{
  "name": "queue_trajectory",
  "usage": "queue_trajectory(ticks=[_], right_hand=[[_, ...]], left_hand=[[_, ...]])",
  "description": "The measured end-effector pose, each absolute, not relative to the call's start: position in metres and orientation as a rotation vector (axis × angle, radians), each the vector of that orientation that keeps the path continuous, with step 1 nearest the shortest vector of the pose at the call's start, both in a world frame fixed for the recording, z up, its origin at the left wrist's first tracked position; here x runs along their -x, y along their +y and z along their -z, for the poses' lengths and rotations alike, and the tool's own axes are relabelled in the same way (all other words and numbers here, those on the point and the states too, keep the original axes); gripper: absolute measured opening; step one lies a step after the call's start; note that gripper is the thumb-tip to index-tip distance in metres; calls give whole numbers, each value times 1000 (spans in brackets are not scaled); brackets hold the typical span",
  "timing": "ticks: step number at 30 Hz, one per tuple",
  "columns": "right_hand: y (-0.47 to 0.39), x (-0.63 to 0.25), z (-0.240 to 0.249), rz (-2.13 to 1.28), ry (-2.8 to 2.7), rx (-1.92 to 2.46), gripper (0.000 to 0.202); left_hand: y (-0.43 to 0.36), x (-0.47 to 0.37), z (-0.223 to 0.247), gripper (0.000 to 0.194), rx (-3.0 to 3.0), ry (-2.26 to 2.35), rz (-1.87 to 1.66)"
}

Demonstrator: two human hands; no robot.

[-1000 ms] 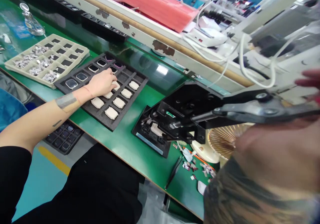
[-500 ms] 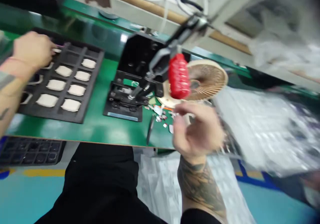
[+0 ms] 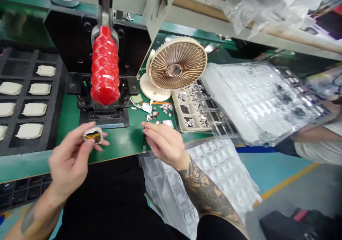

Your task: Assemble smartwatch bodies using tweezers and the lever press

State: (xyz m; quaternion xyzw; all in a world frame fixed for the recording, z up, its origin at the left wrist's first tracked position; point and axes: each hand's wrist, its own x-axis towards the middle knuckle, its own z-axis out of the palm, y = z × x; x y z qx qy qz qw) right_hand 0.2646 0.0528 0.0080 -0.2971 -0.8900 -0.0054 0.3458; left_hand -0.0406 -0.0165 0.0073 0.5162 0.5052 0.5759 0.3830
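Note:
In my left hand a small white casing with dark and yellow parts inside is pinched between thumb and fingers, in front of the press. My right hand is at the table's front edge, its fingers pressed together on dark tweezers. Its palm side and thumb are mostly hidden. Behind my hands stands a black hand press with a red ribbed handle. Small loose pieces lie scattered on the green table beyond my right fingertips.
A black foam tray with several white casings stands at left. A beige fan is behind a divided parts box. At right, another person's arm is by stacked clear plastic trays. More plastic trays hang below the table edge.
My left hand has come from the foam tray to the front of the press, with the casing in it. My right hand has moved onto the tweezers. The view has turned right.

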Motion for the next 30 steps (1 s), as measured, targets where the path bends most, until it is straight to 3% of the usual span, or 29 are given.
queue_trajectory(ticks=[2, 6, 11, 22, 30], right_hand=[[50, -256, -2, -278, -1959, 854, 28], [44, -226, 4, -612, -1440, 904, 28], [37, -207, -1, -760, -1515, 899, 12], [36, -196, 10, -754, -1551, 887, 13], [29, -195, 7, -1387, -1183, 788, 8]], left_hand=[[-15, 10, -3, 32, -1160, 1151, -1403], [1, -13, 6, 41, -1048, 1076, -1295], [-1, -10, 14, 50, -1047, 1130, -1272], [-1, -10, 12, 48, -1036, 1091, -1272], [-1, -6, 13, 48, -1045, 1044, -1318]])
